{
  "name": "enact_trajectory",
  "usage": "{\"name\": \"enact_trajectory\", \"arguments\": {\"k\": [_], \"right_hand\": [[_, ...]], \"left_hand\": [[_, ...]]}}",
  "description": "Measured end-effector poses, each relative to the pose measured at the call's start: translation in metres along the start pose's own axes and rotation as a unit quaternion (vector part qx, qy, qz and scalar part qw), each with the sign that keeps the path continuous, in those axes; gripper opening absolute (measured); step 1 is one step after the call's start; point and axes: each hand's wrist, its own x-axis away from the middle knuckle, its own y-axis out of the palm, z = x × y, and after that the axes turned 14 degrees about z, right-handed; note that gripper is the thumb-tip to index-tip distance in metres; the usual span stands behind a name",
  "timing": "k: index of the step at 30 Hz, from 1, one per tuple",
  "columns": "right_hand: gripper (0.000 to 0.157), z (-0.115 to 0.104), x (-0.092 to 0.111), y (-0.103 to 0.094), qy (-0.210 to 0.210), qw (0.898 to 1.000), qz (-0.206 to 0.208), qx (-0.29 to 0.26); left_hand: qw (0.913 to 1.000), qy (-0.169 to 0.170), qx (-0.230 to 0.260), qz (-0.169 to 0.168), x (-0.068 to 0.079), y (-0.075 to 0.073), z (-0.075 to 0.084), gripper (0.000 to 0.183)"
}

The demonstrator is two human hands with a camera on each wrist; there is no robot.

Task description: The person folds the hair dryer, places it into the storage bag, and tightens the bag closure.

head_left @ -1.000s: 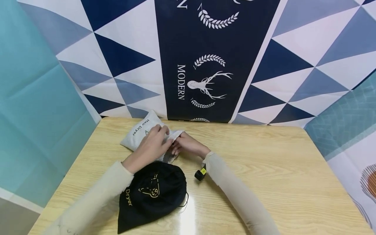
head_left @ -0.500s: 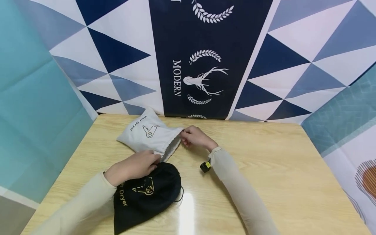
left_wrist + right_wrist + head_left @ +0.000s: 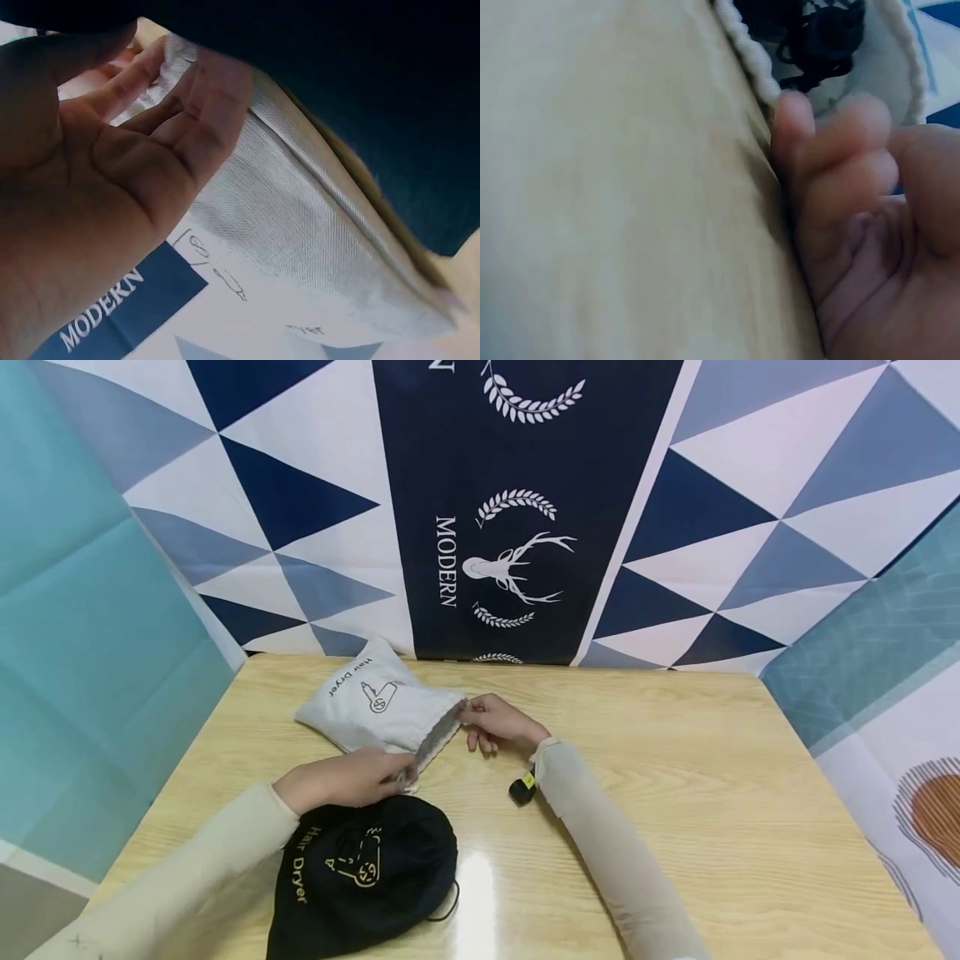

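A white drawstring bag [image 3: 405, 714] printed "Hair Dryer" lies at the back left of the table, its gathered mouth gaping to the right. My left hand [image 3: 351, 778] pinches the near side of that mouth; in the left wrist view its fingers curl at the cloth [image 3: 277, 187]. At the far corner of the mouth, my right hand [image 3: 498, 720] holds the rim between thumb and fingertips. Inside the bag, the right wrist view shows a black object with a dark cord [image 3: 829, 41], mostly hidden by the cloth.
A black drawstring bag [image 3: 416, 860] with gold "Hair Dryer" print lies just in front of the left hand, its cord loop out to the right. Patterned cloth [image 3: 495, 485] hangs behind the wooden table [image 3: 675, 802]. A small black device sits at the right wrist.
My left hand has come off the top of the white bag and moved toward me to the near side of its mouth. The mouth now gapes wider. The right hand moved slightly right.
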Motion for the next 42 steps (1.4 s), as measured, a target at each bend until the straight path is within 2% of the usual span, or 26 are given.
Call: {"name": "enact_trajectory", "arguments": {"k": [4,8,11,15,18,22,25,28,30,32,34,36,38,39,42], "right_hand": [[0.026,0.005,0.0,0.001,-0.002,1.0,-0.011,-0.025],[0.028,0.009,0.001,0.0,-0.004,0.999,-0.017,-0.046],[0.03,0.013,0.0,-0.002,-0.003,0.998,-0.016,-0.068],[0.03,0.021,-0.004,-0.005,0.001,0.991,-0.002,-0.133],[0.028,0.025,-0.005,-0.007,0.018,0.977,0.021,-0.21],[0.029,0.026,-0.006,-0.01,0.025,0.957,0.043,-0.287],[0.031,0.025,-0.006,-0.011,0.012,0.943,0.046,-0.331],[0.035,0.023,-0.006,-0.013,-0.001,0.92,0.051,-0.389],[0.038,0.022,-0.006,-0.014,-0.01,0.905,0.046,-0.424],[0.04,0.02,-0.005,-0.013,-0.012,0.893,0.04,-0.448],[0.041,0.018,-0.005,-0.01,-0.012,0.888,0.027,-0.459],[0.041,0.018,-0.005,-0.006,-0.006,0.888,0.014,-0.459],[0.039,0.018,-0.005,-0.003,-0.004,0.891,0.012,-0.455],[0.039,0.018,-0.005,-0.003,-0.002,0.89,0.017,-0.455],[0.037,0.019,-0.004,-0.005,0.002,0.888,0.053,-0.457]], "left_hand": [[0.9994,-0.005,-0.033,-0.012,-0.008,0.002,-0.005,0.01],[0.9987,-0.009,-0.049,-0.012,-0.01,0.003,-0.008,0.019],[0.9988,0.012,-0.048,0.007,-0.007,0.004,-0.011,0.02],[0.9967,0.048,-0.033,0.057,0.001,0.005,-0.016,0.013],[0.9912,0.068,-0.029,0.11,0.008,0.004,-0.017,0.006],[0.9822,0.07,-0.038,0.17,0.019,0.002,-0.012,0.005],[0.9768,0.064,-0.045,0.2,0.025,0.001,-0.003,0.006],[0.9737,0.057,-0.026,0.219,0.028,0.0,0.004,0.009],[0.9745,0.046,0.013,0.219,0.029,0.0,0.006,0.009],[0.9758,0.028,0.074,0.204,0.03,0.0,0.005,0.011],[0.9731,0.001,0.148,0.176,0.032,-0.001,0.002,0.016],[0.967,-0.023,0.204,0.151,0.035,-0.003,-0.003,0.021],[0.9658,-0.038,0.218,0.136,0.037,-0.004,-0.006,0.027],[0.9677,-0.038,0.21,0.135,0.037,-0.005,-0.006,0.026],[0.9767,-0.036,0.15,0.149,0.036,-0.006,-0.003,0.023]]}}
